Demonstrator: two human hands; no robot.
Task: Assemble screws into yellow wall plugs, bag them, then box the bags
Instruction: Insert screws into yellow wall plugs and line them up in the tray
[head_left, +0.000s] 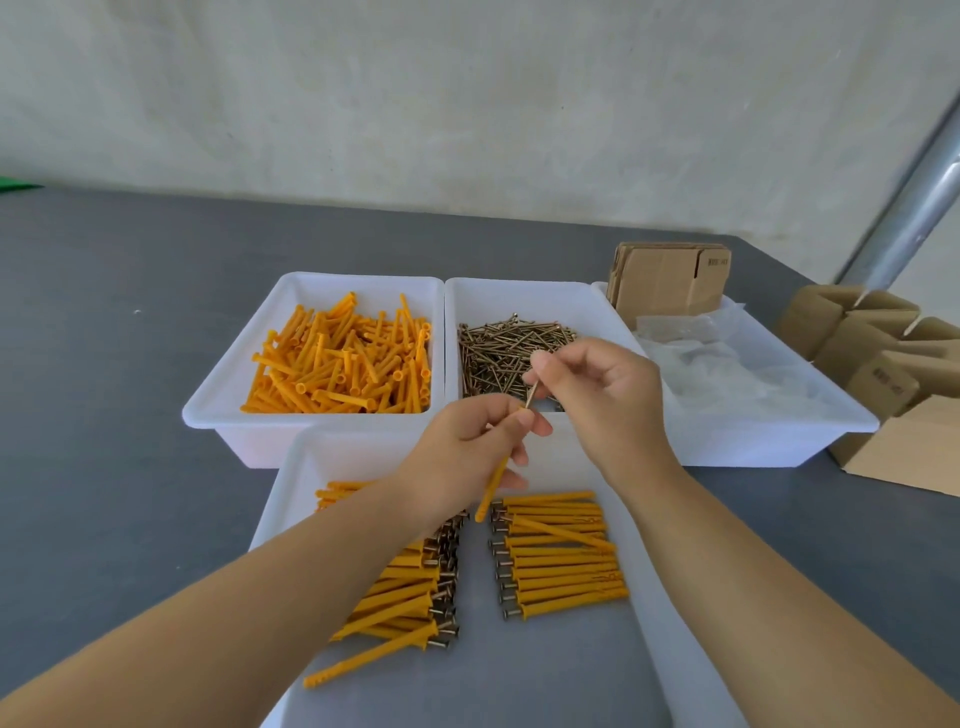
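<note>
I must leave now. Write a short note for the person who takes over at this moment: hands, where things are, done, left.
Left hand holds a yellow plug; right hand pinches a screw at the plug's top end.
Empty plugs fill the far left bin, loose screws the middle bin, clear bags and flat cartons the right bin.
Done: two rows of assembled plugs lie in the near tray.
Left: finish this plug, assemble more, bag, box. No filled bag is visible.

White trays (218, 400): four
Hands: two, left hand (467, 447), right hand (602, 395)
Rows of finished plugs (561, 551), lower frame: two
Folded-up cardboard boxes (852, 332), right edge: several, count unclear
Loose yellow plugs (337, 358), screws (498, 353): too many to count
</note>
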